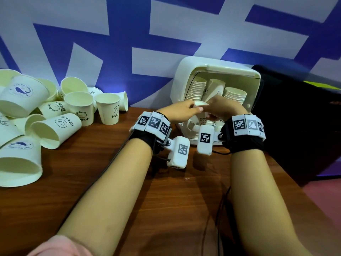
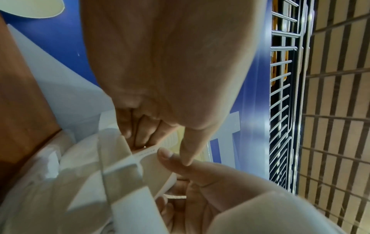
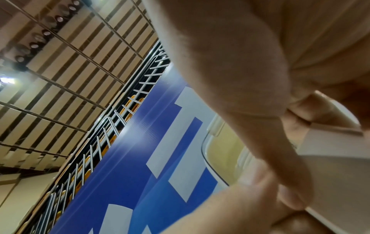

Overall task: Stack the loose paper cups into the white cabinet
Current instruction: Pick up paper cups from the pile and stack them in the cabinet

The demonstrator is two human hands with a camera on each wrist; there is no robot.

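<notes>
In the head view both hands meet at the mouth of the white cabinet [image 1: 184, 74], which lies tilted against the wall. My left hand [image 1: 193, 107] pinches the base of a paper cup [image 1: 200, 103] between thumb and fingers. My right hand [image 1: 212, 109] curls round the same cup from the right; more cups [image 1: 203, 121] show beneath the hands. The left wrist view shows the cup [image 2: 154, 167] between my left hand [image 2: 170, 142] and the right thumb. Stacks of cups [image 1: 235, 95] stand inside the cabinet. In the right wrist view the fingertips are blurred.
A heap of loose paper cups [image 1: 55, 111] lies on the left of the brown wooden table [image 1: 166, 191], some upright, some on their sides. A black box [image 1: 295, 117] stands right of the cabinet. The blue and white wall [image 1: 129, 34] runs close behind.
</notes>
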